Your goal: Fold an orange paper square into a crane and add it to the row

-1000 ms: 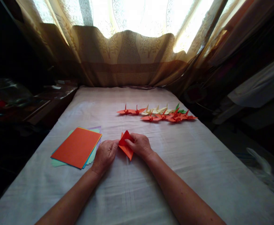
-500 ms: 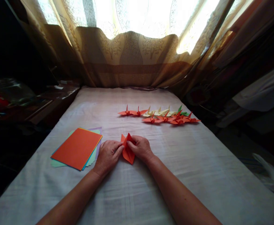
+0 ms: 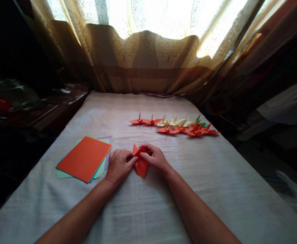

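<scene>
A partly folded piece of orange origami paper (image 3: 141,166) is between my two hands, just above or on the cloth. My left hand (image 3: 119,165) pinches its left edge with thumb and fingers. On the other side, my right hand (image 3: 155,158) grips an upper flap, its thumb on the near face and the fingers behind. One pointed tip stands up between the hands and another points toward me. The fingertips behind the paper are hidden.
A stack of coloured paper sheets (image 3: 84,159), orange on top, lies left of my hands. Several folded paper cranes (image 3: 167,130) in orange, cream and green stand in rows at the back right. Beneath everything is a pale cloth-covered surface (image 3: 148,210); a curtain (image 3: 148,57) hangs behind.
The upper flap under my right hand has been bent down, and the right fingers have moved over its top. My left hand keeps its pinch. The whole view has shifted slightly.
</scene>
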`<state>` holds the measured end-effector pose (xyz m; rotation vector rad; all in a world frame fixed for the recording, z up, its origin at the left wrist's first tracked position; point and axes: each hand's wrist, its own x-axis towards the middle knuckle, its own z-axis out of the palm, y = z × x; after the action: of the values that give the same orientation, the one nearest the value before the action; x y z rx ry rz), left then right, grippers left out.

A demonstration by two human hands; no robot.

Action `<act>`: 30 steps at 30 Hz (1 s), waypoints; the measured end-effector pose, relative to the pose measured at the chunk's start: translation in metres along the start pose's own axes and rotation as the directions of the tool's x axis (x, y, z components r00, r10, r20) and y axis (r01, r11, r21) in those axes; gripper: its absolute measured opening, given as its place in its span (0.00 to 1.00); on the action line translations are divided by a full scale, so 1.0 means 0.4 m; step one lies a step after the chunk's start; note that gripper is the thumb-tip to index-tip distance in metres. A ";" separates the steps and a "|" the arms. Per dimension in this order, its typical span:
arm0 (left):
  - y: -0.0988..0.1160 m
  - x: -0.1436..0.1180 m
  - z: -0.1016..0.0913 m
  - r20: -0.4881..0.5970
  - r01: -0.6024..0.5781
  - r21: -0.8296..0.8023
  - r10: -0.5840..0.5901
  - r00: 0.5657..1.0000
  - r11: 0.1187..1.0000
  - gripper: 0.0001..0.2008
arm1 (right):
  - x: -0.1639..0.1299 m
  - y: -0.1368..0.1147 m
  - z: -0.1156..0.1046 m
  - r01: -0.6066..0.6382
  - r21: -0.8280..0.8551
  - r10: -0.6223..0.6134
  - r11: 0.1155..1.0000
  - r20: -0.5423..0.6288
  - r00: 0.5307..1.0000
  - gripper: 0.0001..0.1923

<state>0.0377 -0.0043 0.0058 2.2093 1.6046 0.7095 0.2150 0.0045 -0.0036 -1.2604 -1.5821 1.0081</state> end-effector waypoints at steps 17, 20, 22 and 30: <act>0.001 -0.001 0.003 -0.003 -0.011 0.037 0.011 1.000 0.999 0.06 | 0.003 -0.011 0.027 0.130 0.023 -0.124 0.991 -0.174 0.977 0.11; -0.005 -0.002 -0.001 0.020 -0.029 0.030 0.029 0.999 0.999 0.07 | 0.001 -0.016 0.026 0.114 0.014 -0.110 0.993 -0.182 0.977 0.13; -0.015 -0.001 -0.007 0.052 -0.061 -0.004 0.061 0.997 0.998 0.08 | 0.001 -0.017 0.025 0.093 0.024 -0.087 0.995 -0.184 0.979 0.14; -0.029 -0.001 -0.006 0.074 -0.099 0.010 0.098 0.992 0.995 0.07 | 0.004 -0.009 0.032 0.047 0.105 -0.027 0.993 -0.184 0.983 0.15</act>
<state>0.0271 -0.0009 0.0016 2.3099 1.4787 0.6367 0.2015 0.0045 -0.0038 -1.2077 -1.3873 0.9158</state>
